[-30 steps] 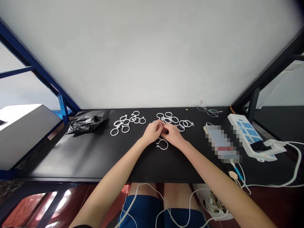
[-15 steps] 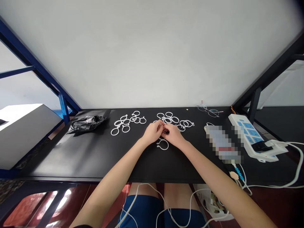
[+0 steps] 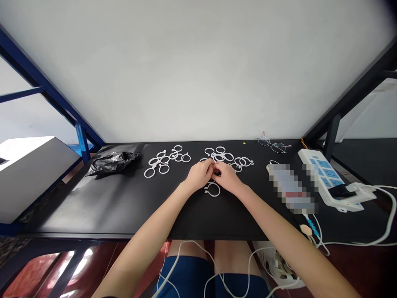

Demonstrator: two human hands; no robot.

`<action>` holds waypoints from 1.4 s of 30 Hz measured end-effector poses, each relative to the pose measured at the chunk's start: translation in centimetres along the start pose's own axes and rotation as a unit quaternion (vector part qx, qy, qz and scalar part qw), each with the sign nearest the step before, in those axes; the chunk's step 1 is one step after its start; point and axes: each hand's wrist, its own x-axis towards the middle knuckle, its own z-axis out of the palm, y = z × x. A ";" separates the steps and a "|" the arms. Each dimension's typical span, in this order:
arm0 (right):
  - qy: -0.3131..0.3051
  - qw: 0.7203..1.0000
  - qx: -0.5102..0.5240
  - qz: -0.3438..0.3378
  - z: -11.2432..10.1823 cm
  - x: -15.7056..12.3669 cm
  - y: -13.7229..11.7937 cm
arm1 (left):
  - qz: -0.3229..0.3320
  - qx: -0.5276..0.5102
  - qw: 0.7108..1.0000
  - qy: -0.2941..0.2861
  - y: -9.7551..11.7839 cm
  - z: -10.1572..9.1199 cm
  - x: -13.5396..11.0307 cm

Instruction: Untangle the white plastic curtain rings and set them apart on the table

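Observation:
My left hand (image 3: 201,173) and my right hand (image 3: 226,174) meet fingertip to fingertip over the middle of the black table (image 3: 186,207). Both are closed in a pinch around a white curtain ring (image 3: 211,181); just a small arc of it shows below the fingers, and the rest is hidden. Right beneath lies another white ring (image 3: 213,190) with small knobs at its opening. Behind my hands and to their right are several more white rings (image 3: 228,157). Further left, a second group of linked rings (image 3: 164,169) lies flat.
A crumpled black plastic bag (image 3: 113,162) lies on the left. To the right are a blurred phone (image 3: 290,186) on a cable, a white power strip (image 3: 324,176) with plugs, and eyeglasses (image 3: 278,147) by the wall. White cables (image 3: 248,265) hang across my lap.
My hands stay together in nearly the same place, with the fingers slightly shifted and closer at the tips. The rings on the table have not moved.

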 end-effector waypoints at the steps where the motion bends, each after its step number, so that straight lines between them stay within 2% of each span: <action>1: 0.000 1.000 -0.001 -0.002 0.0 0.0 0.0 | 0.000 0.003 1.000 -0.001 0.0 0.0 0.0; 10: -0.002 1.000 -0.007 -0.010 -0.2 0.0 -0.1 | -0.009 0.013 1.000 -0.017 0.2 -0.1 0.1; 42: -0.001 1.000 -0.007 -0.009 0.1 0.0 0.5 | -0.005 0.007 1.000 -0.007 0.2 -0.1 0.1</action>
